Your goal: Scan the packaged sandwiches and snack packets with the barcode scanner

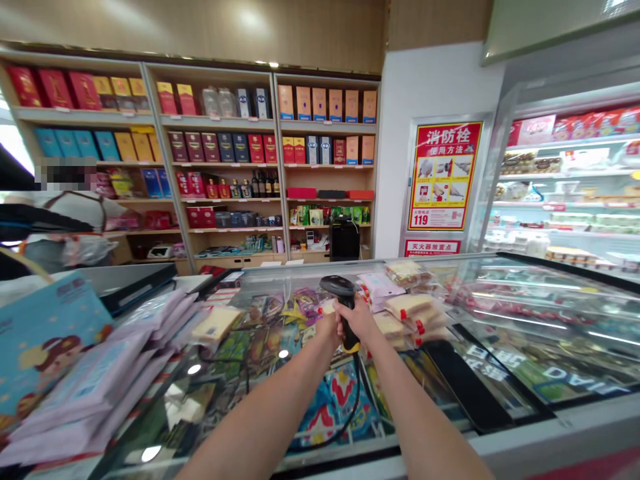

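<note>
A black barcode scanner [339,287] with a yellow patch at the foot of its grip stands upright above a glass-topped freezer. My right hand [361,319] is wrapped around its grip. Close against the left side of the grip is my left hand [329,328], its fingers curled in; whether they hold the scanner or something behind it is hidden. The scanner's black cord [358,387] loops down over the glass. Just right of the hands lie clear bags of sliced bread [413,307] with red ties. A pale lilac packet [381,285] rests behind them.
The freezer's glass top [280,400] covers colourful packs. On the left are stacked lilac packets [107,373], another bread bag [216,325] and a blue printed bag [45,333]. A person [65,207] stands far left. Shelves of boxes [225,148] line the back; a lit display fridge [565,180] stands right.
</note>
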A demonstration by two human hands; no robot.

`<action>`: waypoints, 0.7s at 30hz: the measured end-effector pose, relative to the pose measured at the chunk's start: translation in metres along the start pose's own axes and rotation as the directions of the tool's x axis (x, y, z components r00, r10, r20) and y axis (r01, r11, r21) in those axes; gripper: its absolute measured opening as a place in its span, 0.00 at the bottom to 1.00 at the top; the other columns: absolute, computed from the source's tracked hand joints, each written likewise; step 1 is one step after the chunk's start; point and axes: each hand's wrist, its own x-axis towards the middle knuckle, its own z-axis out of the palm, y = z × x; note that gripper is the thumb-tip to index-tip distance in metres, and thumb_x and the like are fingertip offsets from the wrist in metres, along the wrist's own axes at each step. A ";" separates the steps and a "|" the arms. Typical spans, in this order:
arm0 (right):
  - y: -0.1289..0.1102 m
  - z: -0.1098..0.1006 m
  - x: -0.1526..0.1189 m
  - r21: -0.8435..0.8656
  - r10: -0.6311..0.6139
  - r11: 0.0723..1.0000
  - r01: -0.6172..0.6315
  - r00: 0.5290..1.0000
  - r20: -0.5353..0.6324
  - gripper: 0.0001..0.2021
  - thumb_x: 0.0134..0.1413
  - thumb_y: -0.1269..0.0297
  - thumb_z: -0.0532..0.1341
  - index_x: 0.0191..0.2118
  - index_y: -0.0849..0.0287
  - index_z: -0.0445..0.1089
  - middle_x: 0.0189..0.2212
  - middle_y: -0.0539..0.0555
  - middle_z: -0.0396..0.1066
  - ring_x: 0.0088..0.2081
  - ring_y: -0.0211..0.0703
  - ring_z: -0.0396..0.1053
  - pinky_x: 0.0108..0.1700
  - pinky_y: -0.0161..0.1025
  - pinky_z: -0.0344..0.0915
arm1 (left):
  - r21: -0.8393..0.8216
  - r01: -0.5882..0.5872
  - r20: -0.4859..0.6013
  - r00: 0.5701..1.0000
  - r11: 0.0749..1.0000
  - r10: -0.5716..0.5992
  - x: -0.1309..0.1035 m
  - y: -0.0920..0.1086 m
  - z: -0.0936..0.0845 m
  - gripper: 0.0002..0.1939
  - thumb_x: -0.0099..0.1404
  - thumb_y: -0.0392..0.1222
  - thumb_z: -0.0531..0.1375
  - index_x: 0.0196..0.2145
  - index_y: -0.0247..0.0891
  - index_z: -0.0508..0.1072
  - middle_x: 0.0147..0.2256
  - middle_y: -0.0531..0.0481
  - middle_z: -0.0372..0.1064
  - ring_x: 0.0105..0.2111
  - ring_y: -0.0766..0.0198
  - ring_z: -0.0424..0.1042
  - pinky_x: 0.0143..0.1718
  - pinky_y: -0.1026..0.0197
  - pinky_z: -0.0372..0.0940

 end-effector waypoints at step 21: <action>0.014 -0.001 -0.012 -0.220 0.157 0.969 -0.111 0.967 0.202 0.14 0.45 0.56 0.66 0.30 0.56 0.62 0.16 0.44 0.65 0.15 0.36 0.63 0.18 0.34 0.62 | 0.088 -0.500 -0.130 0.852 0.862 0.507 0.065 0.053 -0.091 0.14 0.44 0.42 0.67 0.30 0.32 0.80 0.25 0.50 0.74 0.25 0.64 0.70 0.27 0.65 0.63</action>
